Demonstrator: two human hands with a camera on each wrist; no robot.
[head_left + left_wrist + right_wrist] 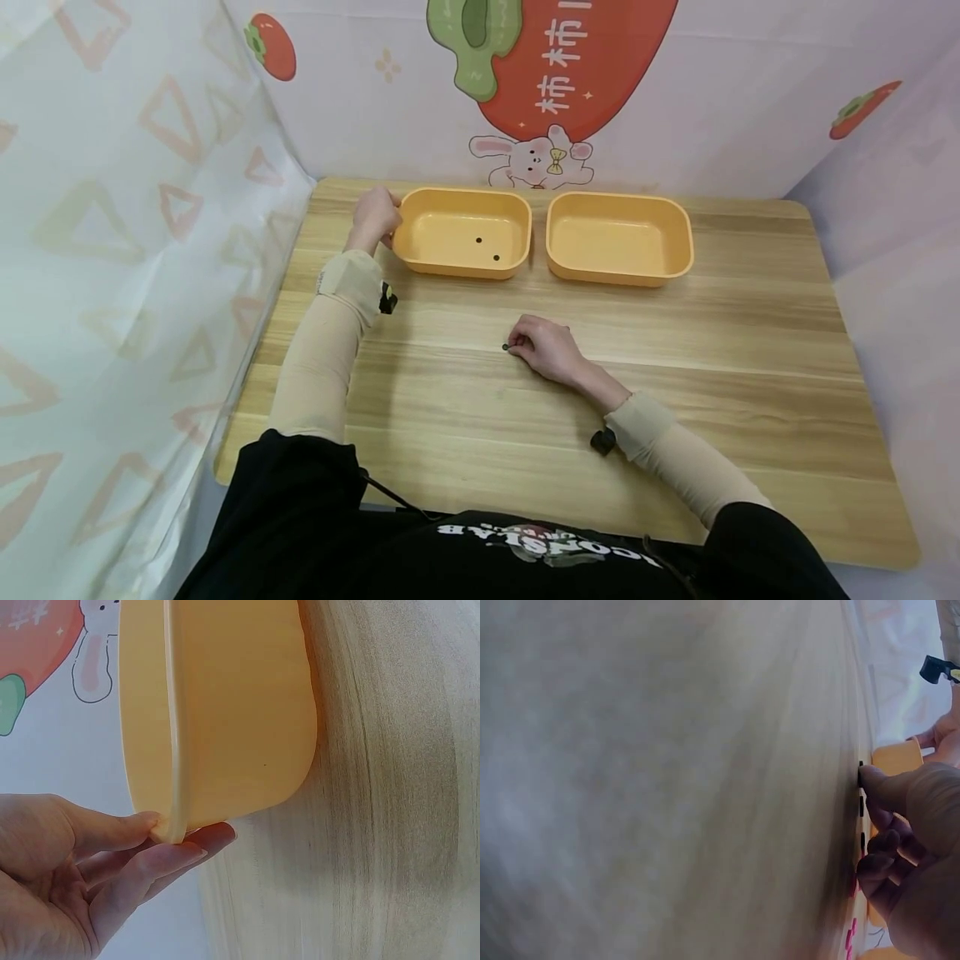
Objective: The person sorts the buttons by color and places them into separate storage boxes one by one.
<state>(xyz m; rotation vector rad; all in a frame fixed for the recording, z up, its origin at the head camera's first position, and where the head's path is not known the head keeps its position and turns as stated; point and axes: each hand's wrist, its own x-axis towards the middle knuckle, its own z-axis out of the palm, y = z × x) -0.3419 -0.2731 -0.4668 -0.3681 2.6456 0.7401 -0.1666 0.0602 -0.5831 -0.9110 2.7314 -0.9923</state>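
Observation:
My left hand grips the left end of a yellow rectangular bin. In the left wrist view, the thumb lies inside the rim and the fingers outside it. Two small black discs lie in this bin. Over the table's middle, my right hand pinches a small black disc at its fingertips, the other fingers curled in. The right wrist view shows the thumb against a black disc, with more black pieces and thin pink pieces in line below; their shapes are hard to tell edge-on.
A second yellow bin stands to the right of the first, with a narrow gap between them. Both sit at the back of the wooden table. Printed cloth hangs behind the table and along its sides.

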